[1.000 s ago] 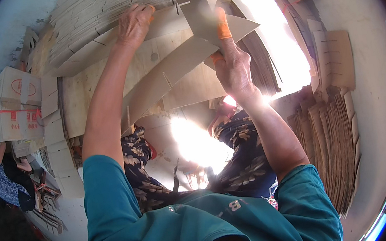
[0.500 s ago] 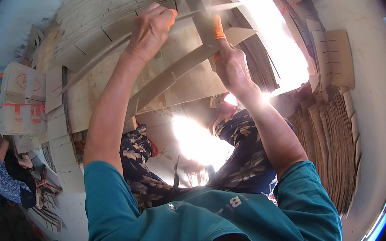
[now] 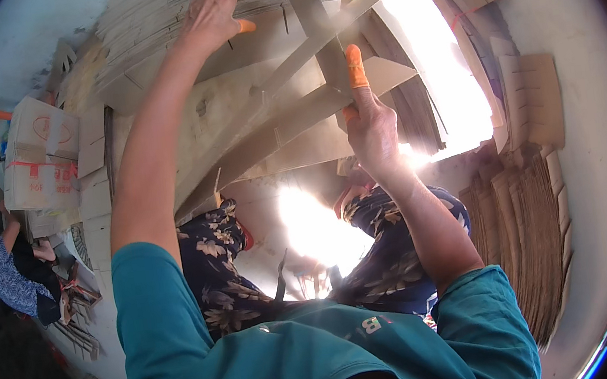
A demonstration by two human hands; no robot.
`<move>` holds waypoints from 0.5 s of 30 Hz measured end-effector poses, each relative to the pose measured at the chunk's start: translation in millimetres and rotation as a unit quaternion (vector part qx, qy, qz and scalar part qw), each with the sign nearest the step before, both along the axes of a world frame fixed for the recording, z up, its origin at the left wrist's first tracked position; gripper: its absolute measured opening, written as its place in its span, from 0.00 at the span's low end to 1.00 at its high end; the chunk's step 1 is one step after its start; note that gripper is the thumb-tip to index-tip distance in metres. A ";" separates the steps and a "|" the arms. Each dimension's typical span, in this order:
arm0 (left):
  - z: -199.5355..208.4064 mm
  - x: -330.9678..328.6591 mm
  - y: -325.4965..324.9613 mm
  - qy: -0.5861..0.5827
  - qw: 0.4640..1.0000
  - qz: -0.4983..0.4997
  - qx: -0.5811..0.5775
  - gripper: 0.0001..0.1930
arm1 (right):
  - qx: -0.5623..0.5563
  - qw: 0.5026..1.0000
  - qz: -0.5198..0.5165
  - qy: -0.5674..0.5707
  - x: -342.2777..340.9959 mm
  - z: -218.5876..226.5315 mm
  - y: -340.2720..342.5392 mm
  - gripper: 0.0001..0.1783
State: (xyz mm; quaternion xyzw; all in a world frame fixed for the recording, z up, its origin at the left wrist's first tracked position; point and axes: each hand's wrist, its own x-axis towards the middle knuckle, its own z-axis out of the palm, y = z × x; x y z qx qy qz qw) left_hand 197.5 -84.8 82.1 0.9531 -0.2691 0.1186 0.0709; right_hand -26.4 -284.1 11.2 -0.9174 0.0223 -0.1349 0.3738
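Observation:
My right hand (image 3: 371,125), orange covers on its thumb and a finger, grips slotted cardboard strips where they cross. One long cardboard strip (image 3: 274,127) slants down left from it. A second strip (image 3: 306,49) lies roughly alongside, farther off, and a crosswise strip (image 3: 306,2) runs through both toward the top. Over the front of a large stack of cardboard strips (image 3: 150,27) is my left hand (image 3: 215,16). Its orange-covered thumb and finger are spread apart, with nothing seen between them; the other fingers are partly hidden.
Beneath the strips lies a wooden board (image 3: 198,119). More cardboard (image 3: 396,51) stands right of it in glaring sunlight. A cardboard stack (image 3: 522,232) fills the right side by the wall. At left are a taped carton (image 3: 41,152) and another person (image 3: 13,267).
My left hand has let go of the second strip and moved up left onto the stack, its fingers opening. That strip now slants across the crosswise one. My right hand has shifted slightly nearer.

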 end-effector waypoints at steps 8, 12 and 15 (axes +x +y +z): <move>-77.5 36.1 -11.3 -0.118 0.991 -0.043 0.050 0.19 | 0.035 0.999 -0.012 0.003 -0.7 5.9 4.5 0.44; -82.7 39.4 -2.8 -0.123 0.990 -0.068 0.023 0.17 | 0.038 0.999 -0.003 -0.028 -2.7 4.2 4.3 0.44; -77.0 34.4 -1.1 -0.106 0.992 -0.059 -0.023 0.16 | 0.013 0.999 0.031 -0.026 -4.7 5.0 1.1 0.50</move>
